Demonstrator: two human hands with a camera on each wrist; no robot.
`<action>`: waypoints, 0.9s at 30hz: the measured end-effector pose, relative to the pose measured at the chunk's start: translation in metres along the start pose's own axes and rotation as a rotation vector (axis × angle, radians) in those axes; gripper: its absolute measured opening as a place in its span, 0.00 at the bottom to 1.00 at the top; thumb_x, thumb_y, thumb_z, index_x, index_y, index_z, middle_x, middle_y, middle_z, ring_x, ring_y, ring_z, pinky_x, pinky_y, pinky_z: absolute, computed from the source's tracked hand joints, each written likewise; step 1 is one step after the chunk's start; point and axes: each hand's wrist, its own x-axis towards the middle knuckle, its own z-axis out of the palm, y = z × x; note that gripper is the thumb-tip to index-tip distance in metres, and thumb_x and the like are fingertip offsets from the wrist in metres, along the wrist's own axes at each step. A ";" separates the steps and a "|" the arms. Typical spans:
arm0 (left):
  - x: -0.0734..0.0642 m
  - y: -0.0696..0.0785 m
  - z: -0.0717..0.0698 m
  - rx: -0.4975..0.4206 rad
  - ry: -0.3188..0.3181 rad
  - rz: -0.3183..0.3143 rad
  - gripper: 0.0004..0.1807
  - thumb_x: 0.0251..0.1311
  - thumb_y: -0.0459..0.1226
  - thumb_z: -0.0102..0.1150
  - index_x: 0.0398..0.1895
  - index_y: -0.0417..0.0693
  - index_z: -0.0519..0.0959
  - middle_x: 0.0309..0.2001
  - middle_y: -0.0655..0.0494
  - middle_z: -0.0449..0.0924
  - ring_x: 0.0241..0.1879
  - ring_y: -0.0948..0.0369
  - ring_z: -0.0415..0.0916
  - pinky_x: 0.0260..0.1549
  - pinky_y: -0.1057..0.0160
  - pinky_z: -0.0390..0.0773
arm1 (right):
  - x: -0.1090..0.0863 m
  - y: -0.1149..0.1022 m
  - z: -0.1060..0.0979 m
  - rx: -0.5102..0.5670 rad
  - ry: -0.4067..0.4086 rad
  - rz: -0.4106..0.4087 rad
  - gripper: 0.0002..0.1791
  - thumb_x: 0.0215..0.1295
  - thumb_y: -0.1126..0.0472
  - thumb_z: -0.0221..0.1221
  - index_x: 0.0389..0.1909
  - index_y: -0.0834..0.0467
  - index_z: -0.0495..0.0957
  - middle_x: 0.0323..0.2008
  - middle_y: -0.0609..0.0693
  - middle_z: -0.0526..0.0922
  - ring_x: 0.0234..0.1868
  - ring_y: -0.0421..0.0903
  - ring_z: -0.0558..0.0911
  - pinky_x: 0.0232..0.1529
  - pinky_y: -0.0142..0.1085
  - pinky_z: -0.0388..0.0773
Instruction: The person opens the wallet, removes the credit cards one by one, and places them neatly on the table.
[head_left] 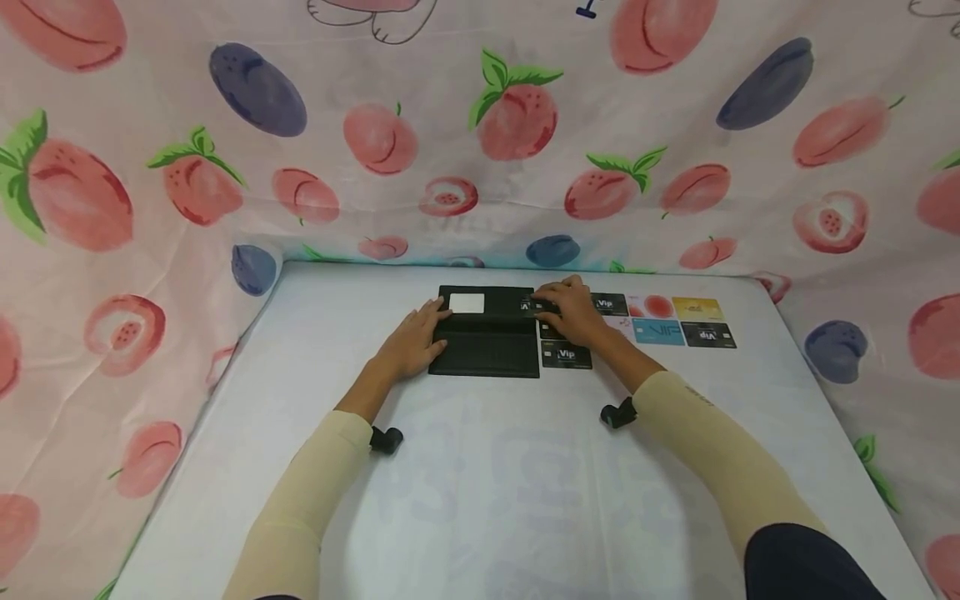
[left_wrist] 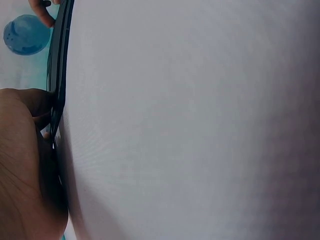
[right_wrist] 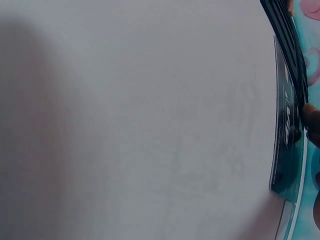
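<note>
A black wallet (head_left: 483, 354) lies unfolded on the white table, with a white rectangle (head_left: 467, 302) on its upper left part. My left hand (head_left: 408, 340) rests over the wallet's left edge, fingers extended on the upper half and thumb on the lower. In the left wrist view that hand (left_wrist: 20, 155) is at the wallet's edge (left_wrist: 60, 55). With its fingertips, my right hand (head_left: 572, 312) pinches a black Vip card (head_left: 526, 306) at the wallet's upper right. Part of this card is hidden by the fingers. Another black Vip card (right_wrist: 286, 125) shows low in the right wrist view.
Right of the wallet, several cards lie in rows: black Vip cards (head_left: 566, 355), a peach-print card (head_left: 651, 307), a gold card (head_left: 697, 309) and a blue VIP card (head_left: 659, 332). My right forearm passes over some. A fruit-print curtain (head_left: 450, 225) hangs behind the table (head_left: 480, 467).
</note>
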 end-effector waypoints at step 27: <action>0.002 -0.002 0.002 -0.008 -0.007 -0.008 0.35 0.79 0.44 0.47 0.83 0.42 0.55 0.85 0.44 0.41 0.84 0.50 0.36 0.80 0.52 0.37 | -0.026 0.017 -0.011 0.020 0.082 0.036 0.21 0.71 0.60 0.69 0.62 0.62 0.84 0.65 0.62 0.80 0.59 0.63 0.69 0.60 0.63 0.63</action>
